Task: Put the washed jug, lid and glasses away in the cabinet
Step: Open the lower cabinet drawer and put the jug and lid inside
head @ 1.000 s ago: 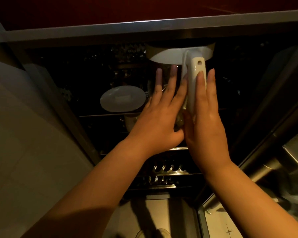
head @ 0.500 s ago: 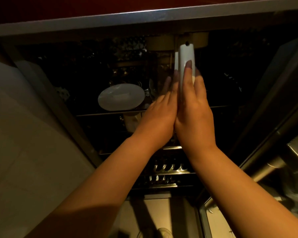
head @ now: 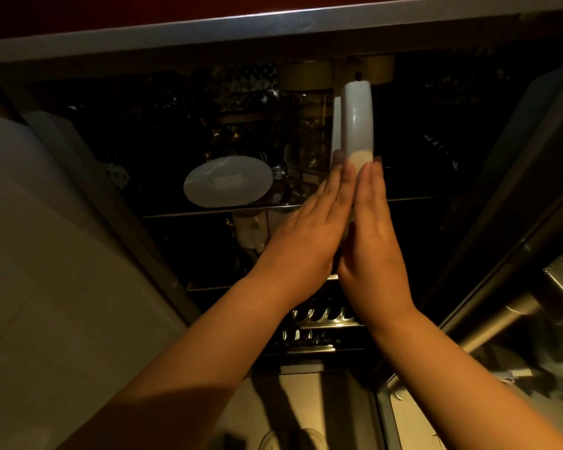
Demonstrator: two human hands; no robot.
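Note:
The jug (head: 309, 131) has a clear body and a white handle (head: 356, 121) and stands deep on the upper shelf of the dark cabinet, under its top edge. My left hand (head: 309, 232) and my right hand (head: 376, 241) are flat and pressed side by side just below the handle. Their fingertips touch the handle's lower end, and neither hand wraps around it. The round white lid (head: 228, 181) lies on the same glass shelf (head: 208, 212), to the left of the jug. A clear glass (head: 293, 440) shows at the bottom edge, on the counter.
The cabinet's pale top frame (head: 273, 24) runs across above. A lower shelf holds a white item (head: 251, 232), and a metal rack (head: 322, 315) sits below. A light panel (head: 46, 254) flanks the left and a metal door edge (head: 517, 206) the right.
The jug has gone further back and up into the cabinet. My hands have slid down from alongside the handle to its lower end and closed together.

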